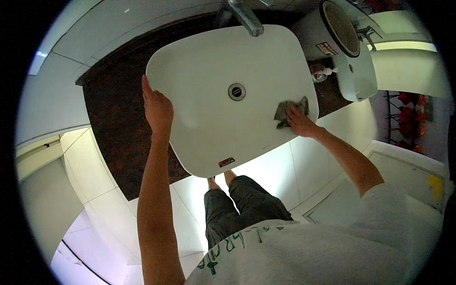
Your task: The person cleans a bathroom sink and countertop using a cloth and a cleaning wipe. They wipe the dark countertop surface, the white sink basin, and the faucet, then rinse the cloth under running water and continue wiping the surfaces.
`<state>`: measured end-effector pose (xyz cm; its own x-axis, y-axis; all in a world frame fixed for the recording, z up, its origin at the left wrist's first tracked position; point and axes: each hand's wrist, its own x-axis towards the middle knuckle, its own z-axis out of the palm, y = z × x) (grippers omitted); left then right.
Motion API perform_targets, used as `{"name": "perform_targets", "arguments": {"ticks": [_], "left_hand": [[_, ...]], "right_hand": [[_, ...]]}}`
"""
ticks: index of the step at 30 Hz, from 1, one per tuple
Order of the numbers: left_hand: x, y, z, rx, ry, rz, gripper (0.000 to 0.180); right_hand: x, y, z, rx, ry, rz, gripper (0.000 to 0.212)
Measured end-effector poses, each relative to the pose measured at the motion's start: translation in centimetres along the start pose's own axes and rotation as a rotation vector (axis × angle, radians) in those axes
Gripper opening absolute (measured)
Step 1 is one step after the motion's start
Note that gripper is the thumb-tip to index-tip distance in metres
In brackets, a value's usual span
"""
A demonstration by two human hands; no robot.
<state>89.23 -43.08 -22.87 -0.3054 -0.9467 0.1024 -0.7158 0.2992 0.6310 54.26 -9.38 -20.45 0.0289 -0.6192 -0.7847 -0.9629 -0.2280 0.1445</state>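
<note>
A white rectangular washbasin with rounded corners sits on a dark reddish-brown counter, a round metal drain in its floor. My left hand grips the basin's left rim, its index finger lying along the edge. Inside the basin, near the right wall, my right hand holds a crumpled grey cloth against the surface. The fingers lie over the cloth and partly cover it. A metal faucet reaches over the basin's far edge.
The dark counter extends left of the basin. On the right stand a soap pump bottle, a large round-topped container and a second white basin with its own faucet. Red flowers show farther right.
</note>
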Motion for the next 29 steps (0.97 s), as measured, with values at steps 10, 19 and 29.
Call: {"name": "perform_targets", "arguments": {"ticks": [10, 19, 29], "left_hand": [[0.1, -0.6, 0.0, -0.061, -0.011, 0.048, 0.059], [-0.1, -1.8, -1.0, -0.043, 0.011, 0.037, 0.058], [0.8, -2.0, 0.1, -0.118, -0.016, 0.149, 0.058]], "right_hand": [[12.9, 8.4, -9.8, 0.102, 0.678, 0.362, 0.045], [2.6, -0.9, -3.8, 0.378, 0.249, 0.132, 0.058], [12.2, 6.5, -13.3, 0.103, 0.243, 0.490, 0.063]]}}
